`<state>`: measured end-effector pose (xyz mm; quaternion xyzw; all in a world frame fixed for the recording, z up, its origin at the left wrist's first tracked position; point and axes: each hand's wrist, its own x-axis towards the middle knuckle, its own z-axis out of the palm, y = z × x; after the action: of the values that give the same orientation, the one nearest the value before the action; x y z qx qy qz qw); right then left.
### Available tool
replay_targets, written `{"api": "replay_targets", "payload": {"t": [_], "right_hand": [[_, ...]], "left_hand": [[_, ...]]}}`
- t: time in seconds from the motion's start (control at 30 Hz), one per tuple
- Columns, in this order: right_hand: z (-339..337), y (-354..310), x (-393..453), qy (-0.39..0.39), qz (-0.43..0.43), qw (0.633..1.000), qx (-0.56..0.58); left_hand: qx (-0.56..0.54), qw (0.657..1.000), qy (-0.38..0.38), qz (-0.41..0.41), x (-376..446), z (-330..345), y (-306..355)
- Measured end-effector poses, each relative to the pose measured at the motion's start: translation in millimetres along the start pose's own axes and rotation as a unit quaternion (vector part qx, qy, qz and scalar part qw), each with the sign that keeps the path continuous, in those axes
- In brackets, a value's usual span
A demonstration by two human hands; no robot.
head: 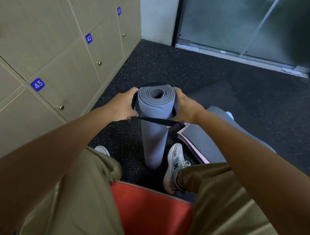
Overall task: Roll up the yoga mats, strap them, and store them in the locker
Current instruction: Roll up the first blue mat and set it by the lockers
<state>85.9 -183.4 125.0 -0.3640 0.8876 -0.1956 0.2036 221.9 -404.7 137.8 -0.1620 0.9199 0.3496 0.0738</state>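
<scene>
Speckled black rubber floor (170,65) runs from the wall of beige lockers (53,48) on the left, their blue number tags reading 41, 42 and 43, across to a frosted glass door (241,25) at the far right. All the locker doors in sight are closed. Nearer, the person sits on a red cushion (151,212) in tan trousers, white trainers planted apart on the floor. Beside the right foot lies a dark mat (204,142) with a pink underside, flat and partly folded, with another grey one just behind it. Between the feet stands the rolled grey-blue yoga mat (154,128), upright on its end, its spiral top facing up. A black strap (156,121) loops around its upper part, one length pulled taut across the front. The left hand (125,105) grips the strap against the left side of the roll, fingers curled; the right hand (183,107) does the same on the right side.
</scene>
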Motion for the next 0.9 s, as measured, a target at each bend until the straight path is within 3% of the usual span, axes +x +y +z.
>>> {"api": "replay_targets", "payload": {"t": [0.13,0.3,0.53,0.67,0.9], "right_hand": [[1,-2,18,-0.007,-0.013,0.998,0.057],[14,2,15,0.005,-0.039,0.993,0.108],[15,3,0,0.000,-0.073,0.992,0.103],[13,0,-12,0.004,-0.103,0.992,0.070],[21,5,-26,0.013,-0.102,0.988,0.118]], "left_hand": [[-0.084,0.996,-0.031,-0.023,18,-2,6],[-0.068,0.996,-0.050,-0.002,14,5,4],[-0.106,0.990,-0.091,-0.004,1,5,7],[-0.078,0.992,-0.085,0.045,-13,16,3],[-0.201,0.975,-0.095,0.014,-20,24,-14]]}}
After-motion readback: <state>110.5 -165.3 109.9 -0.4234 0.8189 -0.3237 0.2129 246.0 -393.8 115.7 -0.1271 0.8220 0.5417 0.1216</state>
